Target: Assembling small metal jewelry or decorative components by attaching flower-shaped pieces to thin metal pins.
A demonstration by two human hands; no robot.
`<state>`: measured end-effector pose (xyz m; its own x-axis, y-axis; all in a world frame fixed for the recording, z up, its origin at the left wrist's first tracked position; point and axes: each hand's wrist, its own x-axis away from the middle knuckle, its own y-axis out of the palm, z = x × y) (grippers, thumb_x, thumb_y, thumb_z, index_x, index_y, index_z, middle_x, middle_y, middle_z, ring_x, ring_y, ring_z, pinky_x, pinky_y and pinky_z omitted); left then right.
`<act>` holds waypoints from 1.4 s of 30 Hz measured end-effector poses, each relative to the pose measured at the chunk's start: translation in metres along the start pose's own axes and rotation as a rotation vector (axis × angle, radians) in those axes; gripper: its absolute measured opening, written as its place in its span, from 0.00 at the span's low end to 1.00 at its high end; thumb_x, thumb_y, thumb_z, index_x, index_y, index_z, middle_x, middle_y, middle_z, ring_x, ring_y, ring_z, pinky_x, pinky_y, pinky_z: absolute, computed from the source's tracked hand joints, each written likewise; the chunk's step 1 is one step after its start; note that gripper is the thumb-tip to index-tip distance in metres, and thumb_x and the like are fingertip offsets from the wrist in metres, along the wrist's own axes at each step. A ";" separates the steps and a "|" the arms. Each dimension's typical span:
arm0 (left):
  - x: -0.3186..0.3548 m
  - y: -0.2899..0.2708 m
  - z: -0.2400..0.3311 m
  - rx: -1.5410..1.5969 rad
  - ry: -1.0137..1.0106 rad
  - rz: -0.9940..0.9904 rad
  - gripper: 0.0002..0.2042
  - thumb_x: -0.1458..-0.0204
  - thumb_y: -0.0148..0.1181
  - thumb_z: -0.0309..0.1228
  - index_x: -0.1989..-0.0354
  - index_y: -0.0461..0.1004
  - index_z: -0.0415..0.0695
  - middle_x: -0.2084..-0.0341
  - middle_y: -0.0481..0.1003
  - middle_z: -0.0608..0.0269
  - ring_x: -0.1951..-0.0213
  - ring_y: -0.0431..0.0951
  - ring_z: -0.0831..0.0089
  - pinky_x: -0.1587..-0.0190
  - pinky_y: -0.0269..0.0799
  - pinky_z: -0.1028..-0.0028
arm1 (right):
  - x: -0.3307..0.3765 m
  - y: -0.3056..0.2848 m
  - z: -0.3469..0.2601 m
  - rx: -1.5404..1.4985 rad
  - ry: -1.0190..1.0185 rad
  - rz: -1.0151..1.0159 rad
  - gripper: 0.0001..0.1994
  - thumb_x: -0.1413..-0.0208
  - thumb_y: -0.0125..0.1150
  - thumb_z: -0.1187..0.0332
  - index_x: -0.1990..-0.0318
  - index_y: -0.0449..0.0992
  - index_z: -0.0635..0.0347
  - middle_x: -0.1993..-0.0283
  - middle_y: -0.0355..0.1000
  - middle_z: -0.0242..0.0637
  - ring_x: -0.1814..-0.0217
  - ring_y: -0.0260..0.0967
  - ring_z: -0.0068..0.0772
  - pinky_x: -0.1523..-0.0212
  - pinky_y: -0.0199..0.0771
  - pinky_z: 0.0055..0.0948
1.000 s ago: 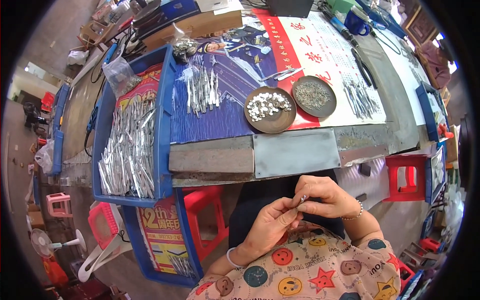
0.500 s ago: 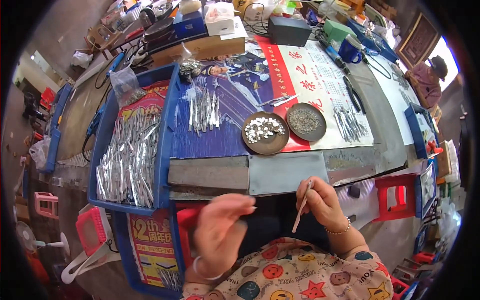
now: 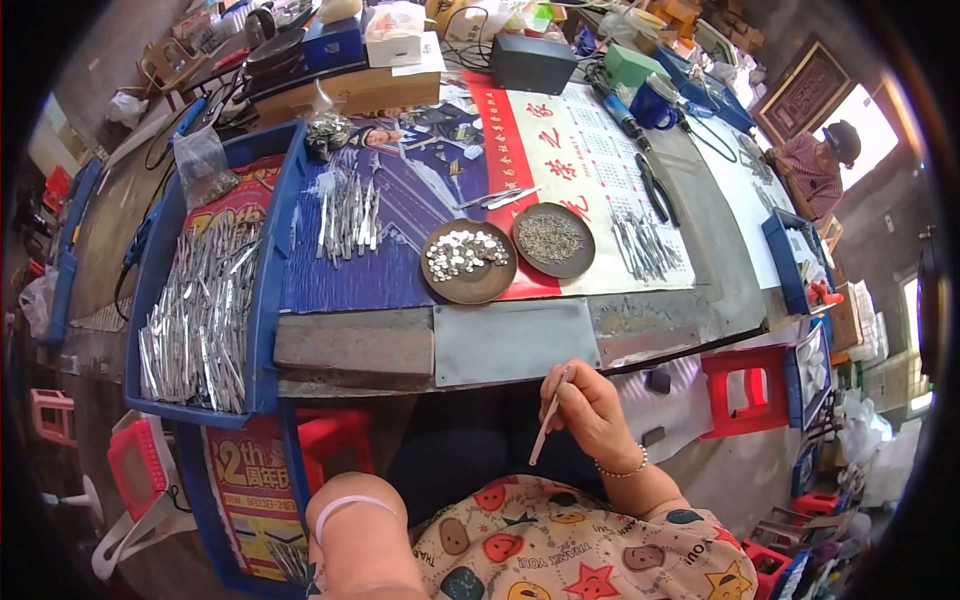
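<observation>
In my right hand (image 3: 592,412) is a slim silver metal strip (image 3: 543,438), pinched between thumb and fingers near its upper end and slanting down toward my lap. My left hand (image 3: 362,484) is bent down at the wrist below the table edge, with its fingers hidden. Beyond my hands, a grey metal plate (image 3: 515,342) lies at the table's front edge. Behind it stand a round brown dish (image 3: 465,292) with small whitish discs and another round dish (image 3: 558,268) with tiny metal bits.
A blue tray (image 3: 272,345) heaped with slim silver pieces stands at left. Bundled silver pieces (image 3: 348,218) and a second pile (image 3: 645,246) lie on the poster. Black-handled pliers (image 3: 655,190) rest near the pile. A person (image 3: 815,170) sits at far right.
My left hand has dropped down toward my lap and its fingers have gone out of sight. My right hand still holds the metal strip. The view has shifted to the right.
</observation>
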<state>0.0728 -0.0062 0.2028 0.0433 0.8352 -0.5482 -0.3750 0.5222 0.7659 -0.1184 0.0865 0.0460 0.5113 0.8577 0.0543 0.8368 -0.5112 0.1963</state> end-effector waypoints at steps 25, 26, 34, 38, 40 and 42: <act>0.047 -0.123 -0.120 -0.033 -1.424 -0.091 0.13 0.38 0.46 0.31 0.53 0.68 0.34 0.64 0.74 0.60 0.62 0.75 0.76 0.56 0.73 0.78 | -0.053 0.008 -0.013 0.363 -0.271 -0.215 0.03 0.42 0.50 0.74 0.67 0.66 0.65 0.64 0.65 0.40 0.62 0.63 0.32 0.58 0.64 0.27; 0.048 -0.128 -0.120 -0.037 -1.436 -0.066 0.13 0.38 0.46 0.31 0.53 0.68 0.34 0.64 0.74 0.60 0.62 0.75 0.76 0.56 0.73 0.78 | -0.054 0.009 -0.010 0.289 -0.231 -0.270 0.04 0.42 0.50 0.74 0.67 0.67 0.65 0.63 0.65 0.39 0.61 0.63 0.31 0.58 0.64 0.27; 0.063 -0.144 -0.130 0.342 -1.445 0.222 0.11 0.41 0.52 0.28 0.54 0.70 0.35 0.70 0.74 0.63 0.72 0.71 0.81 0.66 0.69 0.82 | -0.059 0.013 0.010 0.012 -0.039 -0.267 0.08 0.39 0.50 0.71 0.66 0.70 0.68 0.61 0.66 0.38 0.61 0.63 0.24 0.60 0.65 0.23; 0.063 -0.142 -0.127 0.203 -1.431 0.239 0.11 0.41 0.52 0.27 0.52 0.70 0.35 0.70 0.74 0.64 0.71 0.71 0.82 0.66 0.67 0.84 | -0.059 0.016 0.010 0.151 -0.083 -0.189 0.13 0.37 0.46 0.64 0.60 0.72 0.68 0.61 0.67 0.37 0.63 0.64 0.23 0.61 0.66 0.21; 0.064 -0.142 -0.128 0.150 -1.416 0.192 0.11 0.41 0.52 0.28 0.52 0.69 0.36 0.70 0.74 0.65 0.70 0.72 0.82 0.65 0.68 0.84 | -0.055 0.018 0.005 0.122 -0.013 -0.071 0.17 0.35 0.43 0.60 0.61 0.71 0.66 0.61 0.67 0.35 0.65 0.64 0.21 0.63 0.66 0.20; 0.063 -0.142 -0.127 0.094 -1.396 0.144 0.11 0.41 0.52 0.28 0.52 0.69 0.36 0.70 0.74 0.65 0.69 0.72 0.83 0.65 0.68 0.83 | -0.057 0.014 0.002 0.203 -0.060 -0.067 0.16 0.36 0.44 0.60 0.64 0.71 0.66 0.63 0.67 0.35 0.66 0.65 0.22 0.64 0.66 0.21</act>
<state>0.0116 -0.0495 0.0169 0.9023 0.3328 0.2739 -0.3945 0.3821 0.8357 -0.1357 0.0307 0.0434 0.4588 0.8885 -0.0114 0.8885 -0.4588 -0.0039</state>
